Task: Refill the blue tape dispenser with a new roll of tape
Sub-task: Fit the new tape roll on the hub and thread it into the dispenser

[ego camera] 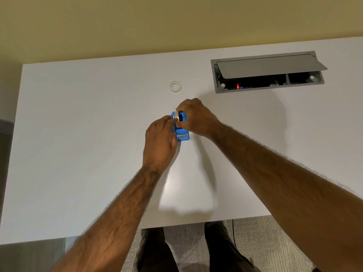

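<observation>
The blue tape dispenser [183, 135] stands on the white table [78, 134] near its middle, cutter end toward me. A roll of tape [178, 116] sits upright in its cradle. My right hand [196, 117] curls over the dispenser's far end and right side and grips it. My left hand [160, 142] comes in from the left, its fingertips pinching at the roll. Farther back on the table lies a small whitish tape ring [175, 86], flat and apart from both hands.
A grey cable box [269, 89] is sunk into the table at the back right, its lid [271, 65] propped open. The table's near edge runs just above my legs [196, 248]. A yellow wall lies behind the table.
</observation>
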A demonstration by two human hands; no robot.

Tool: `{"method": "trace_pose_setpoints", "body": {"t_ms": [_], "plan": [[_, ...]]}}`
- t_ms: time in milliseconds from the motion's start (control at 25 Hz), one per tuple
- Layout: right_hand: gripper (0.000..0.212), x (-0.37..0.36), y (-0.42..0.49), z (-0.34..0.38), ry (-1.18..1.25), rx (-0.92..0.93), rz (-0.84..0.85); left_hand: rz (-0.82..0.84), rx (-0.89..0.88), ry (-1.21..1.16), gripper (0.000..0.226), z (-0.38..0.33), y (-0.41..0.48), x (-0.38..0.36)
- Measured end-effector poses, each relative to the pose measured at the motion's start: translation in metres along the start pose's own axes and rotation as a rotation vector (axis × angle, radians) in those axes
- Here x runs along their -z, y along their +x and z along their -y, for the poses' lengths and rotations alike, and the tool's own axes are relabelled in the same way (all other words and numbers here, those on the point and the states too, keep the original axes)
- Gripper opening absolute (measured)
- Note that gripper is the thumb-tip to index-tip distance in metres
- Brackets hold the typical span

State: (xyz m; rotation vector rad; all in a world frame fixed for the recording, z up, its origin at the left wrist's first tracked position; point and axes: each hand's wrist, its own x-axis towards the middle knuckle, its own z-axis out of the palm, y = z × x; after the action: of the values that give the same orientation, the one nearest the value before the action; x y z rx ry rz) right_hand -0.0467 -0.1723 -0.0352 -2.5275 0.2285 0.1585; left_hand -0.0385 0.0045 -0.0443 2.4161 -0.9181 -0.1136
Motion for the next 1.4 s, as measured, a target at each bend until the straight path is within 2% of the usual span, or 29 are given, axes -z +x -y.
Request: {"method": "trace_pose_setpoints", "body": {"t_ms": [120, 240, 480, 640, 760, 800, 920, 1080, 1240, 1400], "plan": [[0.039, 0.001, -0.004, 0.001, 0.038, -0.038, 0.004, -0.005, 0.141, -0.233, 0.031, -0.001, 0.009, -0.001], [0.037, 0.0, -0.007, 0.003, 0.059, -0.049, -0.011, 0.013, 0.195, -0.291, 0.034, 0.002, 0.02, -0.004], [0.019, 0.007, -0.001, 0.002, 0.02, -0.019, 0.041, 0.107, 0.12, -0.102, 0.046, 0.01, 0.027, -0.001], [0.02, 0.004, -0.002, 0.002, 0.034, -0.04, 0.034, 0.09, 0.114, -0.085, 0.045, 0.01, 0.036, 0.0], [0.039, 0.002, -0.009, 0.004, 0.042, -0.038, -0.031, 0.09, 0.136, -0.099, 0.042, 0.012, 0.038, 0.0], [0.04, 0.001, -0.011, 0.005, 0.02, -0.027, -0.061, 0.095, 0.136, -0.093, 0.041, 0.013, 0.039, 0.0], [0.028, -0.004, -0.015, 0.007, -0.085, 0.001, -0.142, 0.108, 0.102, -0.048, 0.041, 0.016, 0.041, 0.001], [0.023, -0.01, -0.025, 0.006, -0.314, 0.134, -0.185, 0.116, 0.087, -0.015, 0.048, 0.015, 0.04, 0.001], [0.021, -0.012, -0.031, 0.006, -0.305, 0.136, -0.148, 0.153, 0.115, -0.011, 0.061, 0.012, 0.04, 0.004], [0.021, -0.013, -0.028, 0.006, -0.304, 0.121, -0.135, 0.15, 0.14, -0.073, 0.05, 0.015, 0.043, 0.0]]}}
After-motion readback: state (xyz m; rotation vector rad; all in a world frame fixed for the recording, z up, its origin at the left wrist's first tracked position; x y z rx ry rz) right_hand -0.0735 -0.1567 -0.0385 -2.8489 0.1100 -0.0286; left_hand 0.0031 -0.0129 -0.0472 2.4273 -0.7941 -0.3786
